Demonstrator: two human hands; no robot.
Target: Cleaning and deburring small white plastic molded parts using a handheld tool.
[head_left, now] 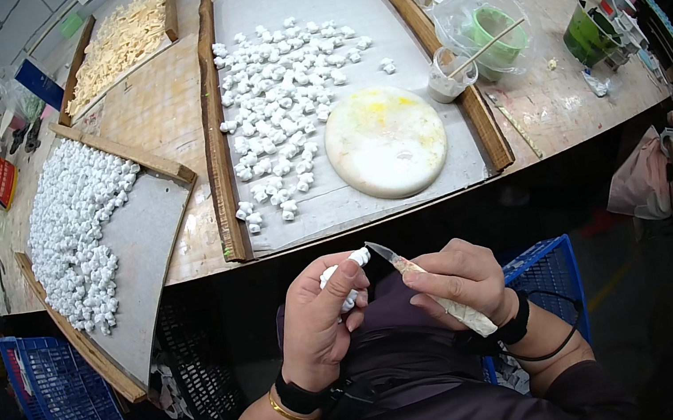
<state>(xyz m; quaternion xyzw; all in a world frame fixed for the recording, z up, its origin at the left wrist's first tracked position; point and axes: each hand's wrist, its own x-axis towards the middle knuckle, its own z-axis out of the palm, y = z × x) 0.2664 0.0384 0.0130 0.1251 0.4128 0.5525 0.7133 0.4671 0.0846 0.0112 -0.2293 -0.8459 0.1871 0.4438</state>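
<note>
My left hand point(319, 312) is closed around several small white molded pieces point(342, 285), one of them pinched up between thumb and forefinger. In my right hand point(465, 277) is a small knife point(385, 254) with a pale wrapped handle, its blade tip at or very near the pinched piece. Both hands are over my lap, in front of the table edge. Beyond them, many like white pieces point(272, 122) lie spread on a grey board point(312, 223). A round, whitish disc point(388, 147) with yellow stains rests at that board's right.
Wooden rails point(217, 141) flank the grey board. To the left, a tilted tray point(155, 251) holds a heap of white pieces and juts past the table edge. A white cup point(451, 77) with a stick and a green tub point(494, 34) stand right. Blue crates point(73, 400) are below.
</note>
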